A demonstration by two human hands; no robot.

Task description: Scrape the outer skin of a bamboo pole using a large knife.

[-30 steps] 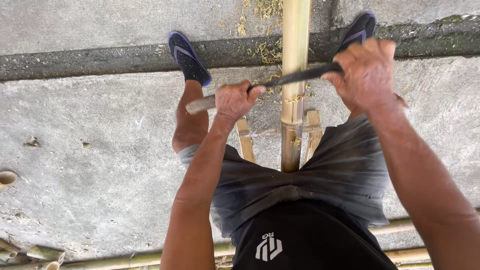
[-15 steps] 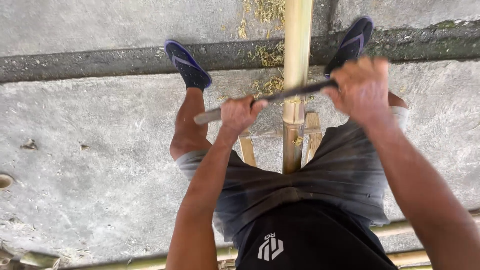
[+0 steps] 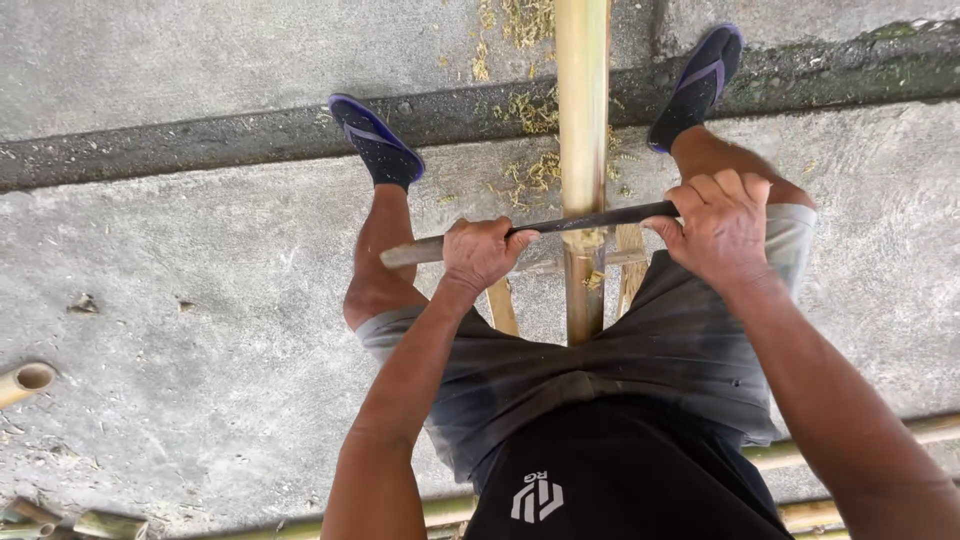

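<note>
A long pale bamboo pole (image 3: 582,110) runs away from me between my legs, resting on a small wooden stand (image 3: 628,268). A dark blade (image 3: 590,220) lies crosswise on the pole. My left hand (image 3: 482,252) grips its pale wooden end at the left. My right hand (image 3: 718,226) grips the other end at the right. Both fists are closed tight around the tool. Yellow shavings (image 3: 528,172) lie scattered on the concrete beside the pole. My feet in dark blue flip-flops (image 3: 376,140) are planted on either side of it.
A dark gutter line (image 3: 200,145) crosses the concrete floor ahead. A cut bamboo piece (image 3: 24,380) lies at the left edge, and more bamboo poles (image 3: 860,450) and offcuts (image 3: 100,522) lie along the bottom behind me.
The blade has slid along the pole towards me with both hands, and its tilt has levelled out. My right hand has dropped lower.
</note>
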